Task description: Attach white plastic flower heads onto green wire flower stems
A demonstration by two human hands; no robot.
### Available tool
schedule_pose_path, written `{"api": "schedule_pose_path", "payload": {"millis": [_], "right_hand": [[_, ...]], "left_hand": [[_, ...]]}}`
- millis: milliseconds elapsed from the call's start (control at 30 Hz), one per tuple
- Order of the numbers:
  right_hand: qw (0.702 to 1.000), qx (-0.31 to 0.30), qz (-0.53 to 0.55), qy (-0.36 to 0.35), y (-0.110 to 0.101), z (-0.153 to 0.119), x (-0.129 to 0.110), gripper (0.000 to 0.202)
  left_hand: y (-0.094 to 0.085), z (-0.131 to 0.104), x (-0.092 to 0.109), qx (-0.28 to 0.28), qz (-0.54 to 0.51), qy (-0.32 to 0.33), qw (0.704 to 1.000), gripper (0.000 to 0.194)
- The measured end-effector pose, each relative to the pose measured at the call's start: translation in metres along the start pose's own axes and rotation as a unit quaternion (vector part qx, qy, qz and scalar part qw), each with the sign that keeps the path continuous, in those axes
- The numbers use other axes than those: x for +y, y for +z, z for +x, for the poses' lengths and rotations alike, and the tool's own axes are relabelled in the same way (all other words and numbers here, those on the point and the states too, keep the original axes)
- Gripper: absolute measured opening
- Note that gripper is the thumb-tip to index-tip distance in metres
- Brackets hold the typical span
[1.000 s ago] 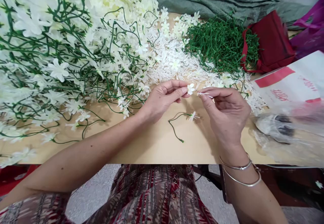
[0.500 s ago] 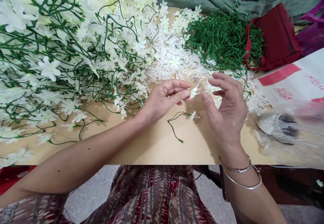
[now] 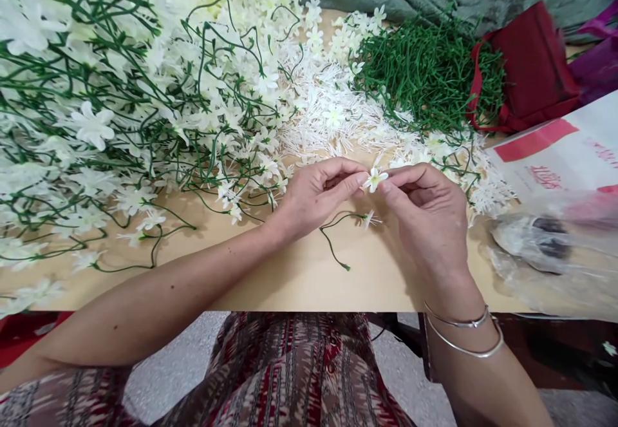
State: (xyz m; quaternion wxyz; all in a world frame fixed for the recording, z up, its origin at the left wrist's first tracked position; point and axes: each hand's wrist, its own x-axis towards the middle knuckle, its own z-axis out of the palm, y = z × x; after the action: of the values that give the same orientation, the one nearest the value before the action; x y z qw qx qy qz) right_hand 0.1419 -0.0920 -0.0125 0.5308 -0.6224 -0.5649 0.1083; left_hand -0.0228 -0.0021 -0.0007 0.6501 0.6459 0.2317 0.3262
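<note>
Between my hands is a small white artificial flower (image 3: 375, 180) with a pale yellow centre. My left hand (image 3: 326, 192) pinches it from the left with thumb and fingers. From the right, the thumb and index finger of my right hand (image 3: 427, 205) are closed at the flower's edge. Whether a stamen or stem sits in either pinch is hidden by the fingertips. Just below, a bent green stem (image 3: 329, 245) with a small white flower head (image 3: 371, 219) lies on the table (image 3: 275, 279).
A big heap of white flowers on green stems (image 3: 145, 111) covers the left. White stamens (image 3: 323, 98) are spread behind my hands, with green stems (image 3: 420, 73) piled beyond. On the right are a red bag (image 3: 533, 60), a printed white bag (image 3: 541, 156) and clear plastic (image 3: 521, 285).
My right hand has moved left and its spread fingers have closed at the flower. The flower now faces up more between both hands. My left hand keeps its pinch.
</note>
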Motion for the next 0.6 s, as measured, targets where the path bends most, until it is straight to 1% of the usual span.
{"api": "schedule_pose_path", "payload": {"millis": [67, 133, 233, 333, 467, 600], "right_hand": [[1.000, -0.010, 0.000, -0.003, 0.000, 0.000, 0.000, 0.011], [1.000, 0.003, 0.003, -0.013, 0.000, 0.001, -0.003, 0.008], [0.994, 0.057, -0.039, -0.082, -0.001, 0.004, -0.013, 0.012], [0.979, 0.064, -0.121, -0.150, -0.003, 0.007, -0.020, 0.011], [0.973, 0.046, -0.154, -0.164, -0.003, 0.007, -0.018, 0.008], [0.976, 0.030, -0.147, -0.155, -0.002, 0.006, -0.018, 0.008]], "left_hand": [[-0.001, 0.000, 0.000, 0.006, 0.016, 0.000, 1.000, 0.019], [-0.002, 0.000, 0.001, 0.015, 0.026, 0.001, 1.000, 0.020], [0.000, -0.001, 0.000, 0.041, 0.031, 0.003, 0.999, 0.019], [0.001, -0.002, 0.001, 0.048, 0.029, -0.002, 0.998, 0.020], [0.002, -0.003, 0.002, 0.032, 0.011, -0.012, 0.999, 0.028], [0.003, -0.003, 0.001, 0.029, -0.011, -0.011, 0.999, 0.034]]}}
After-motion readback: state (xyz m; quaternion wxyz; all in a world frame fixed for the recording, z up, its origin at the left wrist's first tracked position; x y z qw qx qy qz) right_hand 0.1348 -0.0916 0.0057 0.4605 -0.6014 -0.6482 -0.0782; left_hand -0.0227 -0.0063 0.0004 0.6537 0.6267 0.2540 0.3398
